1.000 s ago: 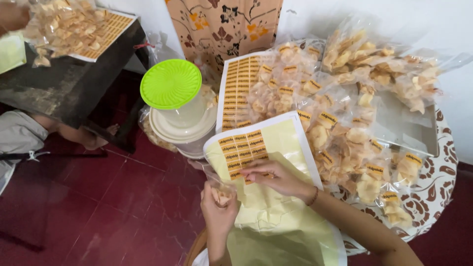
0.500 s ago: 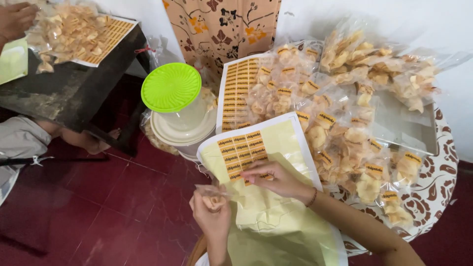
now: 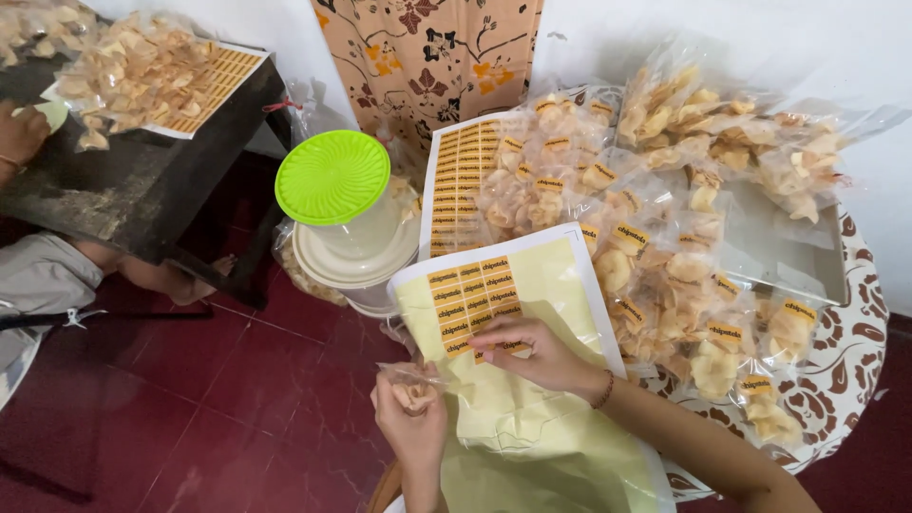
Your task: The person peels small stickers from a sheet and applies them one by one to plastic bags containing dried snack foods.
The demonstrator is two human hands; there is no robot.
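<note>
**Head view: sticker sheet and a small snack bag in hand**

Head camera looks down on a yellow sticker sheet (image 3: pixel 532 380) lying near the person, with a block of orange labels (image 3: pixel 475 299) left at its far-left corner. The right hand (image 3: pixel 527 347) rests on that block, fingers pinched together at the near edge of the labels, apparently to peel one free; whether a label is already gripped cannot be told. The left hand (image 3: pixel 413 418) is closed around a small clear bag of crackers (image 3: pixel 413 391), held upright just left of the sheet, close to the peeling fingers so a label could pass across easily.

Farther out, on the right, a round patterned worktop (image 3: pixel 855 332) carries a heap of filled cracker bags (image 3: pixel 684 237), many already bearing orange labels. A second label sheet (image 3: pixel 461 180) lies at the far-left edge of that heap. Left of it stands a clear plastic tub with a green lid (image 3: pixel 332 176). At far left a dark worktop (image 3: pixel 133 190) holds more bags, and another person's hand (image 3: pixel 21 133) shows at its edge.

Compared with half a second ago, the left hand has lifted the bag slightly higher and nearer the sheet, while the right hand has stayed on the labels.
</note>
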